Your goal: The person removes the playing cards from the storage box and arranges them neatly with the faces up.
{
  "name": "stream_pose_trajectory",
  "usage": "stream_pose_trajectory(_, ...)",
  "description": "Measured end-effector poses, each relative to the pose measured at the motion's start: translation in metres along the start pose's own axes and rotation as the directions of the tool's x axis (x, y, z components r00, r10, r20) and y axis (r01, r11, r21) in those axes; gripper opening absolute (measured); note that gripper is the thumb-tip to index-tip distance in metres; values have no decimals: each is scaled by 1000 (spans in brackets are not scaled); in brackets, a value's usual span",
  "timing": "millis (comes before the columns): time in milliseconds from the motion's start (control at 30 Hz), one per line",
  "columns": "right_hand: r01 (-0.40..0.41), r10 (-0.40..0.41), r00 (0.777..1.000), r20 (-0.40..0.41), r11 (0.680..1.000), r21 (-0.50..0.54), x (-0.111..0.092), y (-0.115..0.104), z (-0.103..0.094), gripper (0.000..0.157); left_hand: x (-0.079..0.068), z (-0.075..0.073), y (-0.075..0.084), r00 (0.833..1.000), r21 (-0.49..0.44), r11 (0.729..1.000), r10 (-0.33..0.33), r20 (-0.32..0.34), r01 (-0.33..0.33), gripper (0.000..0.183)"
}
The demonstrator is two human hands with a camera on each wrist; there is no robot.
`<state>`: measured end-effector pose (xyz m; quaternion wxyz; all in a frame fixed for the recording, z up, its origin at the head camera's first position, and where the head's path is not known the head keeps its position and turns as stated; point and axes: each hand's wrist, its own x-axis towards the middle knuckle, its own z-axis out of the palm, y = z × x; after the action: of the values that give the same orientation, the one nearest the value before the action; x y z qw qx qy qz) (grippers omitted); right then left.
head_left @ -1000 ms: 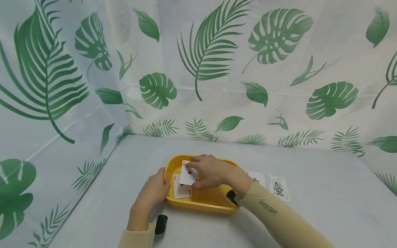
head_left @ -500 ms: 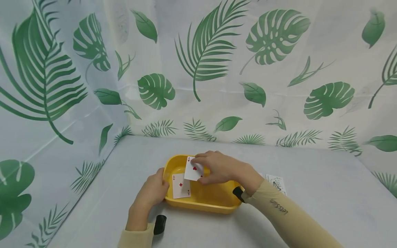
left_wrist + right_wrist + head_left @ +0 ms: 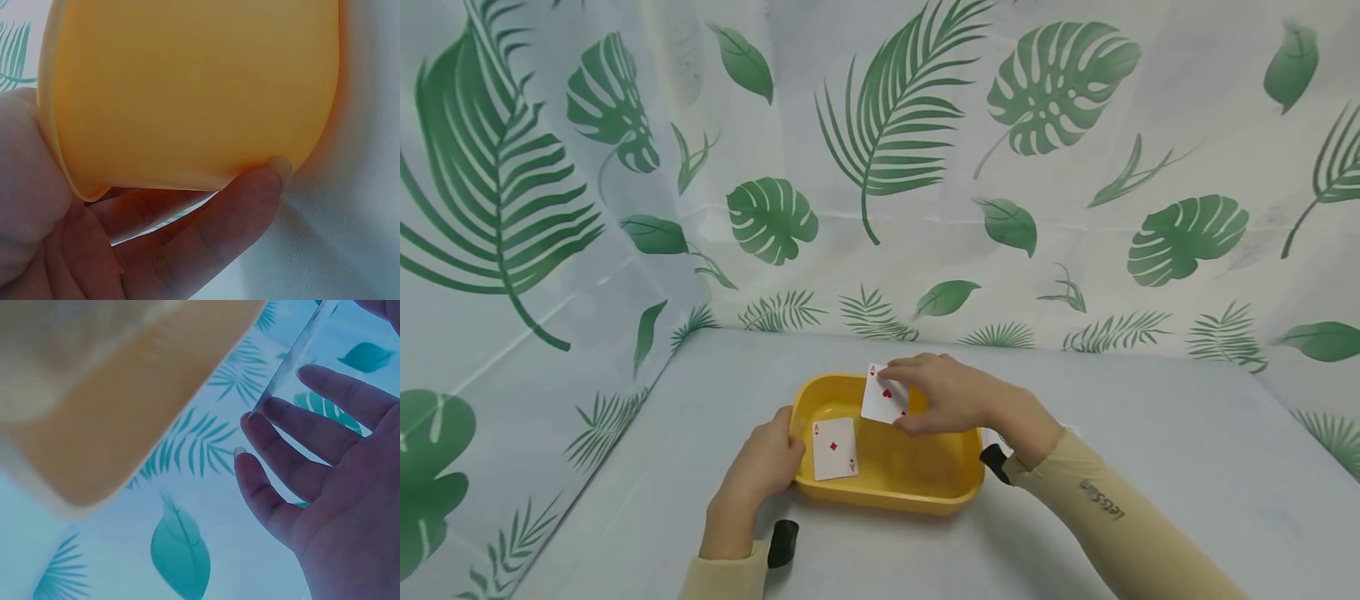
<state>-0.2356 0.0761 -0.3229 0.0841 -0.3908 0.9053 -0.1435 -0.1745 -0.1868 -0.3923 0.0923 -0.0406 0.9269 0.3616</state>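
Observation:
My left hand [image 3: 760, 462] grips the left end of a yellow plastic tray [image 3: 917, 471]. In the left wrist view its fingers [image 3: 231, 212] curl under the tray's outer wall [image 3: 187, 94]. Above the tray's back rim, my right hand [image 3: 951, 396] holds an ace of hearts playing card [image 3: 882, 407] by its edges, face showing. The right wrist view catches this card edge-on [image 3: 290, 362] at the fingertips. Inside the tray, at its left, an ace of diamonds [image 3: 833, 460] lies face up.
To the right of the tray, bits of white cards [image 3: 998, 440] show around my right wrist, mostly hidden by it. A pale cloth covers the table [image 3: 1150, 467]. Leaf-printed curtains [image 3: 925, 250] stand behind and at the left.
My right hand has lifted the ace of hearts up and to the right, off the ace of diamonds, which now shows whole. The left hand keeps its grip. My right forearm now covers the cards at right.

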Motion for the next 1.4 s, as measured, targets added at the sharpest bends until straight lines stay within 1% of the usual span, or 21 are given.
stream_pose_trajectory(267, 8, -8, 999, -33, 1000, -2, -14, 10, -3, 58, 1, 2, 0, 999, -16, 999, -38, 6, 39, 58)
stream_pose_trajectory(467, -16, 17, 999, -35, 1000, 12, -21, 13, -8, 58, 1, 2, 1, 999, -6, 999, -47, 7, 47, 58)
stream_pose_trajectory(600, -28, 28, 999, -39, 1000, 10, -28, 15, -10, 58, 1, 2, 1, 999, -10, 999, -48, 9, 48, 57)
stream_pose_trajectory(733, -60, 61, 997, -45, 998, 24, -36, 19, -12, 58, 1, 2, 1, 999, -13, 999, -46, 12, 47, 57)
stream_pose_trajectory(967, -81, 81, 993, -84, 997, 8, -52, 27, -15, 60, 0, 2, 2, 998, -20, 998, -56, 20, 56, 59)
stream_pose_trajectory(1400, -122, 127, 986, -111, 991, 54, -76, 41, -12, 63, -2, 1, 2, 999, -18, 999, -35, 21, 35, 59)
